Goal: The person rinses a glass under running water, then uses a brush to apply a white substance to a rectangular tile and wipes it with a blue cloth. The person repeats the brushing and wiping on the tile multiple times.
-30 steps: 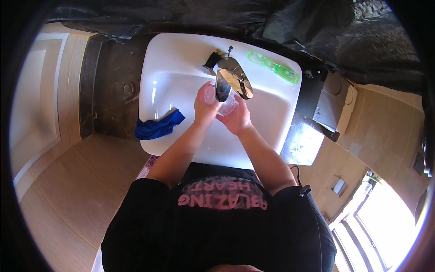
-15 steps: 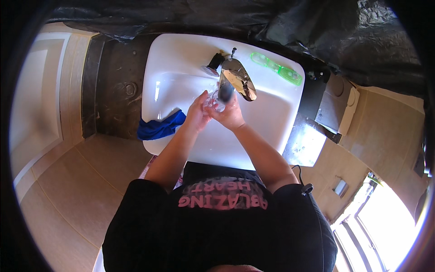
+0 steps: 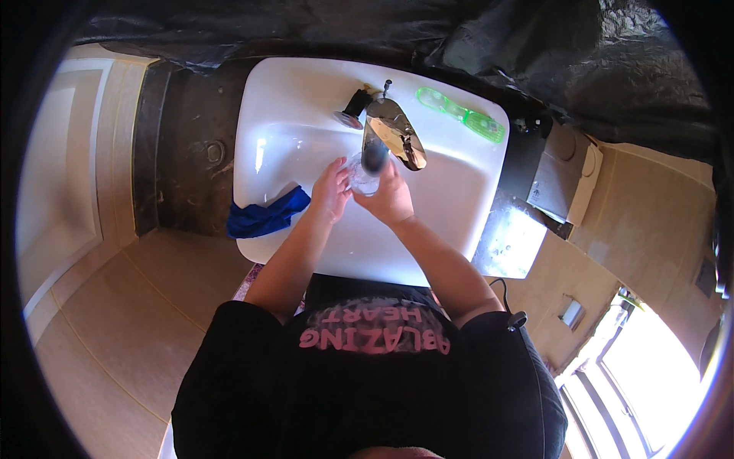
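Observation:
Under the spout of a shiny metal faucet (image 3: 396,126), a clear, round, cup-like vessel (image 3: 362,180) is held between my hands over the white sink (image 3: 440,210). My left hand (image 3: 330,193) rests against its left side with the fingers curved along it. On the other side, my right hand (image 3: 388,199) grips it, some of the fingers hidden behind the vessel and spout. Whether the vessel is glass or plastic cannot be told. The spout covers part of its top.
A crumpled blue cloth (image 3: 267,214) hangs over the sink's left rim. Along the back right rim lies a translucent green two-part holder (image 3: 461,115). Left of the faucet is a black piece with a clear round end (image 3: 350,116). Black plastic sheeting (image 3: 306,30) covers the wall behind.
My hands have moved slightly apart around the clear vessel, and more of it shows between them. The whole view has shifted a little to the left.

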Motion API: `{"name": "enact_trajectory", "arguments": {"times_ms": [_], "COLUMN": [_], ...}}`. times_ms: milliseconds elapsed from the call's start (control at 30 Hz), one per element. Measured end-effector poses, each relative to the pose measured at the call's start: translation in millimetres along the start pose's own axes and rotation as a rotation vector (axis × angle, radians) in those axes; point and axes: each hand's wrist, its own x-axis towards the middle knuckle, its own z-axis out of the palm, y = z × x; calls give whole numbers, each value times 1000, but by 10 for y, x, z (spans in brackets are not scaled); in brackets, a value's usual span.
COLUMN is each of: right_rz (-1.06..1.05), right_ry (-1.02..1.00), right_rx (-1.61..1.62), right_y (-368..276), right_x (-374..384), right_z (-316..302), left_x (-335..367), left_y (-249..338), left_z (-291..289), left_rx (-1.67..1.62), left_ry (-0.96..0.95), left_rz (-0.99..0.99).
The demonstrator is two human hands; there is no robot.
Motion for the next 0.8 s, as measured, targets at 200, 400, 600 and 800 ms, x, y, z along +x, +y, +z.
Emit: {"name": "enact_trajectory", "arguments": {"times_ms": [200, 400, 600, 800], "right_rz": [-48, -76, -118, 724], "right_ry": [-8, -41, -191, -383], "right_rx": [20, 162, 719, 1534], "right_y": [-99, -125, 136, 183], "right_x": [56, 40, 125, 287], "right_z": [-68, -73, -13, 196], "left_x": [-14, 81, 44, -350], "left_y": [89, 144, 79, 62], "left_z": [65, 85, 132, 270], "left_rx": [-67, -169, -83, 735], "left_ry": [-24, -232, -99, 211], "left_rz": [-108, -184, 133, 831]}}
